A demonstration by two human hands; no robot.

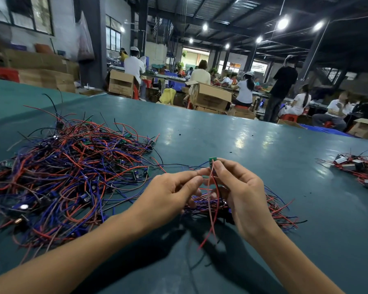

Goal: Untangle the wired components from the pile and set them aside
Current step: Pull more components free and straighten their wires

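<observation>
Head view: on the dark teal glossy tabletop [232, 132], the right hand [244, 194] holds a small green circuit board [212, 159] up between thumb and fingertips, its grip clamped on the board's edges. Thin red and black leads [211, 211] hang from the board, past the palm and down toward the tabletop. The left hand [174, 190] meets it from the left, its thumb and forefinger pinched together on the leads just below the board. A blue lead seems to run off leftward toward the big tangled pile of red, blue and black wires [68, 172], which lies left of both hands. Under and just behind the hands lies a smaller loose bundle of the same wires [278, 209], likely the set-aside lot. Well apart at the right edge sits another heap of red wires with silver and black boxy parts [361, 168].

The step in hand looks like freeing one wired component: the board is lifted, but whether its leads are clear of the pile cannot be told. The next move probably calls for drawing the leads through the left fingers until they come loose, then laying the piece on the small bundle.
</observation>
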